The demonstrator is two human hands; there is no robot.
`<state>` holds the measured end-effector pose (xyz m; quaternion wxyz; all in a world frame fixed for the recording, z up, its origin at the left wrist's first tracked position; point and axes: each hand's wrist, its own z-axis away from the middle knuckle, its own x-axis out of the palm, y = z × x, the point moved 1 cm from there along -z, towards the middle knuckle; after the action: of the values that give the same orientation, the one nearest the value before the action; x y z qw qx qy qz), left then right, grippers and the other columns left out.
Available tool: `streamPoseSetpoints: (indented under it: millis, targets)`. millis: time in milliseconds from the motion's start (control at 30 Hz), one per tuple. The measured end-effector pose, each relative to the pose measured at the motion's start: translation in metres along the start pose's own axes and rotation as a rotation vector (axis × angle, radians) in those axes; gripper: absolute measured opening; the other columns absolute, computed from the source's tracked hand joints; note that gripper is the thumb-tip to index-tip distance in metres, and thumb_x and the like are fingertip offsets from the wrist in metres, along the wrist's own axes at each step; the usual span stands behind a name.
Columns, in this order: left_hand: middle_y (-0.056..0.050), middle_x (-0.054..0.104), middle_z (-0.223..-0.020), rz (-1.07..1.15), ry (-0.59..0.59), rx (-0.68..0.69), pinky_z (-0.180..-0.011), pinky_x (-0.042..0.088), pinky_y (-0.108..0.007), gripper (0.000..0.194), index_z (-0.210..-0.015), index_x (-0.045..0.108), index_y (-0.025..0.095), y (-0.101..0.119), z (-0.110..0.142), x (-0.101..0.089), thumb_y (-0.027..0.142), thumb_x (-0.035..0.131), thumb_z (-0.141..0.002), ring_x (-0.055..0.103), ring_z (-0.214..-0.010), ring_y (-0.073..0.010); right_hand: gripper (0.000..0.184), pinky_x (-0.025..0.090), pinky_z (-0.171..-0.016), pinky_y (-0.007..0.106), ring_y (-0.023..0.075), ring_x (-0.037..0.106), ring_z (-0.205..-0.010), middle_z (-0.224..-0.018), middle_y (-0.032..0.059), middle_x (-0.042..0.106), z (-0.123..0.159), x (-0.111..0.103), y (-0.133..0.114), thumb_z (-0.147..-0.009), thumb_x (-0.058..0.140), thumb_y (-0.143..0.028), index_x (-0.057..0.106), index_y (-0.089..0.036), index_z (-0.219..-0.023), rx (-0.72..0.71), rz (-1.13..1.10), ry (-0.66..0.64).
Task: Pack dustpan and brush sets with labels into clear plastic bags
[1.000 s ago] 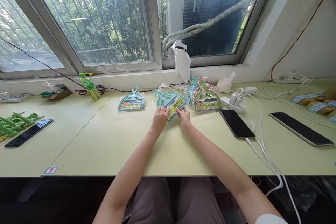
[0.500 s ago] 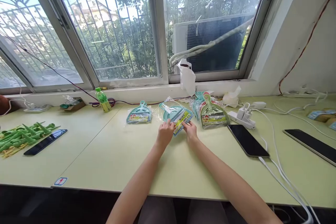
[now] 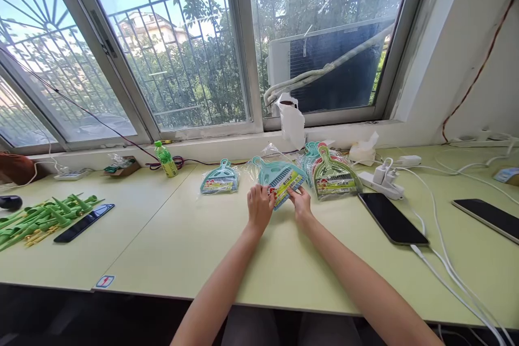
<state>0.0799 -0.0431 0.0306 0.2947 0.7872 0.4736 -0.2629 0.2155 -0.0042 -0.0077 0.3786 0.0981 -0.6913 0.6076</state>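
A teal dustpan-and-brush set (image 3: 279, 172) lies tilted over the table in front of me, with a clear plastic bag around its handle end and a yellow-and-blue label across its bristles. My left hand (image 3: 260, 206) is closed on its lower left corner. On the lower right edge, my right hand (image 3: 300, 203) pinches the same set. To the left lies another bagged teal dustpan set (image 3: 220, 178). Close by on the right is a stack of bagged dustpan sets, a green dustpan set (image 3: 333, 175) on top. The fingertips beneath the set are hidden.
A black phone (image 3: 391, 219) and a white power strip (image 3: 381, 184) with cables are at the right. Another phone (image 3: 83, 223) lies by green plastic parts (image 3: 52, 213) at the left. A green bottle (image 3: 165, 159) stands near the window.
The view has shifted slightly, so the table's things appear a little further right. Both hands still hold the dustpan set, which now shows a flatter, more open face.
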Motion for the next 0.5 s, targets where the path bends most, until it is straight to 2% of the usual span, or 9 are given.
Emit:
streamPoseSetpoints:
  millis: [67,133,200,267,333,400,433,500]
  targets:
    - [-0.012,0.055,-0.107,0.063,0.056,-0.020,-0.090,0.041,-0.044,0.022,-0.109,0.054,0.022,0.000,0.003,0.003,0.021,0.052,-0.086,0.051,-0.106,-0.0278,0.039,0.060,-0.074,0.031,0.0191,0.067,-0.078,-0.083,0.0041,0.071,-0.001,0.000,0.000,-0.049,0.082,-0.021,0.066,-0.017,-0.084,0.000,0.002,0.002]
    - [-0.014,0.051,-0.117,0.186,0.183,-0.072,-0.097,0.039,-0.046,0.028,-0.112,0.048,0.021,0.000,0.005,0.005,0.021,0.055,-0.085,0.047,-0.115,-0.0273,0.039,0.060,-0.074,0.031,0.0190,0.067,-0.078,-0.083,0.0043,0.071,-0.001,0.000,0.000,-0.050,0.082,-0.021,0.065,-0.016,-0.084,0.015,-0.011,-0.001]
    - [-0.017,0.041,-0.131,0.339,0.321,-0.184,-0.104,0.034,-0.047,0.048,-0.123,0.038,0.020,-0.001,0.004,0.007,0.026,0.062,-0.081,0.038,-0.129,-0.0276,0.038,0.059,-0.075,0.032,0.0191,0.067,-0.079,-0.083,0.0040,0.070,-0.002,0.001,-0.001,-0.050,0.082,-0.021,0.065,-0.017,-0.084,0.023,-0.024,0.002]
    - [-0.019,0.026,-0.145,0.523,0.355,-0.346,-0.108,0.032,-0.047,0.076,-0.135,0.022,0.022,-0.007,0.001,0.010,0.033,0.070,-0.076,0.028,-0.138,-0.0279,0.037,0.059,-0.077,0.032,0.0193,0.067,-0.081,-0.084,0.0037,0.070,-0.002,0.000,-0.002,-0.052,0.081,-0.020,0.064,-0.017,-0.084,0.017,-0.021,0.008]
    - [-0.019,0.016,-0.151,0.771,0.238,-0.539,-0.106,0.036,-0.044,0.094,-0.141,0.011,0.027,-0.016,-0.005,0.016,0.038,0.074,-0.073,0.031,-0.138,-0.0279,0.036,0.059,-0.078,0.033,0.0197,0.067,-0.084,-0.084,0.0035,0.070,-0.001,0.000,-0.004,-0.053,0.081,-0.020,0.064,-0.017,-0.085,0.007,-0.010,0.010]
    - [-0.019,0.021,-0.151,1.050,0.032,-0.708,-0.102,0.041,-0.041,0.099,-0.144,0.010,0.029,-0.026,-0.010,0.023,0.042,0.075,-0.071,0.040,-0.133,-0.0282,0.035,0.058,-0.081,0.033,0.0201,0.067,-0.087,-0.086,0.0038,0.070,-0.001,0.000,-0.005,-0.055,0.080,-0.020,0.064,-0.017,-0.086,0.006,-0.005,0.015]
    - [-0.019,0.027,-0.150,1.166,-0.068,-0.746,-0.100,0.043,-0.041,0.100,-0.145,0.012,0.028,-0.029,-0.012,0.026,0.044,0.077,-0.069,0.044,-0.130,-0.0285,0.035,0.058,-0.082,0.033,0.0201,0.066,-0.089,-0.086,0.0040,0.070,0.000,0.000,-0.004,-0.056,0.079,-0.020,0.064,-0.017,-0.087,0.006,-0.002,0.020]
    - [-0.017,0.041,-0.142,1.351,-0.197,-0.715,-0.098,0.046,-0.041,0.105,-0.146,0.016,0.027,-0.031,-0.015,0.029,0.042,0.081,-0.065,0.052,-0.122,-0.0282,0.035,0.058,-0.083,0.033,0.0203,0.066,-0.090,-0.087,0.0044,0.070,0.001,0.000,-0.003,-0.057,0.079,-0.022,0.063,-0.017,-0.088,0.009,0.010,0.029]
